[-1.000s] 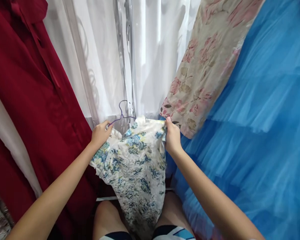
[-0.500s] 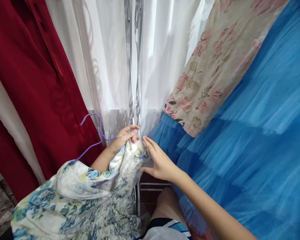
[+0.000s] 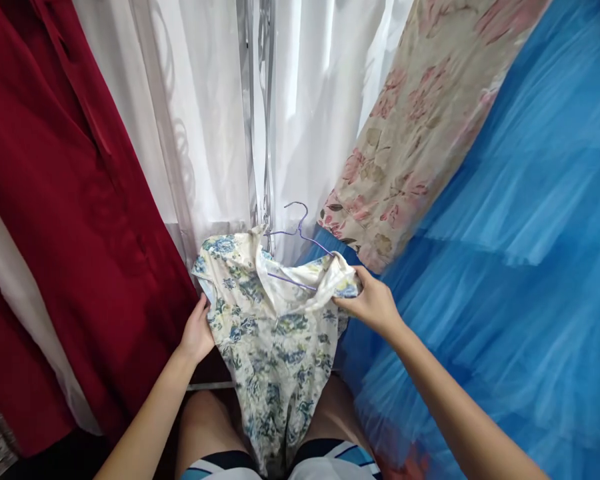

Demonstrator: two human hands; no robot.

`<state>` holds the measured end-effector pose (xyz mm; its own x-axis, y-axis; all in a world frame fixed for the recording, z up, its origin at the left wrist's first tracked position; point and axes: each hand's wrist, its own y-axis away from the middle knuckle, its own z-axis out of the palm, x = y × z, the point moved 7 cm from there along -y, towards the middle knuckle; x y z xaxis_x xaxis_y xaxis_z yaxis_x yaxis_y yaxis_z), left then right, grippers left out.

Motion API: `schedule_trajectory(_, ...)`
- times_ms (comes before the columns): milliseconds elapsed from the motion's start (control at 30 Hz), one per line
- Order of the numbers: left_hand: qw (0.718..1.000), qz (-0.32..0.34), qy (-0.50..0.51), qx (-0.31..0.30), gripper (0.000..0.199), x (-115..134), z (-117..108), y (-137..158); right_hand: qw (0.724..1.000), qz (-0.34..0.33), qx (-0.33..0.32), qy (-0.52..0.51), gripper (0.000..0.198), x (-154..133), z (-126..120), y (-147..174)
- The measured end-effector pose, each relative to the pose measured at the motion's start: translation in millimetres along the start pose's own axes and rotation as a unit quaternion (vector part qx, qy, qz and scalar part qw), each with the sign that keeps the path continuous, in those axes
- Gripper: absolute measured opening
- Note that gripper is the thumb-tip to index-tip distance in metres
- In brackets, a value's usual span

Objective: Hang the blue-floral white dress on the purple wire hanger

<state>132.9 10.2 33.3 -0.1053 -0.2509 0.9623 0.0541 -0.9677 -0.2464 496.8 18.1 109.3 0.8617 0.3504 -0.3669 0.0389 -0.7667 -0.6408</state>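
Note:
A white floral dress with blue and green flowers hangs spread in front of my knees, its neckline upward. Inside its neck sits a thin purple wire hanger, the hook standing free above the cloth. My right hand pinches the dress at the shoulder on the right, thumb in front. At the opposite side, my left hand holds the dress edge just below the armhole, with some fingers hidden behind the fabric. The lower end of the dress drops between my thighs.
Dark red cloth hangs at the left. White curtains and a narrow metal stand are straight ahead. On the right hang a cream garment with pink flowers and a layered blue tulle dress.
The dress has come from the lower left to the middle and now faces me. My left hand has left its neck opening for the outer side; my right hand has closed on the shoulder.

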Motion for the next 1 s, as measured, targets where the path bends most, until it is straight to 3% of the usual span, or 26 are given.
schedule_trajectory(33, 0.995, -0.039, 0.086, 0.012, 0.054, -12, -9, 7, 1.0, -0.009, -0.004, 0.012, 0.055, -6, -3, -11)
schedule_trajectory(100, 0.983, -0.071, 0.163, 0.043, 0.046, -28, -21, 20, 0.998, -0.043, -0.024, 0.028, 0.058, -25, -6, -30)
schedule_trajectory(233, 0.982, -0.066, 0.135, 0.118, 0.05, -37, -33, 37, 0.995, -0.069, -0.034, 0.06, 0.061, -49, -13, -45)
schedule_trajectory(333, 0.982, -0.04, 0.103, 0.154, 0.053, -29, -34, 41, 0.996, -0.042, -0.027, 0.069, 0.06, -48, -17, -42)
schedule_trajectory(500, 0.988, 0.009, 0.087, 0.13, 0.05, 0, -22, 38, 0.998, 0.006, -0.013, 0.066, 0.057, -45, -19, -40)
schedule_trajectory(667, 0.98, 0.016, 0.114, 0.16, 0.047, 18, -31, 43, 0.999, -0.018, -0.016, 0.023, 0.059, -56, -20, -41)
schedule_trajectory(767, 0.972, -0.027, 0.114, 0.203, 0.041, -1, -45, 57, 0.996, -0.067, -0.064, -0.009, 0.064, -58, -18, -31)
schedule_trajectory(900, 0.957, -0.114, 0.109, 0.245, 0.035, -53, -50, 88, 0.98, -0.15, -0.111, -0.074, 0.081, -50, -13, -6)
schedule_trajectory(1000, 0.95, -0.135, 0.129, 0.251, 0.039, -80, -43, 109, 0.984, -0.137, -0.033, -0.112, 0.072, -41, -15, 18)
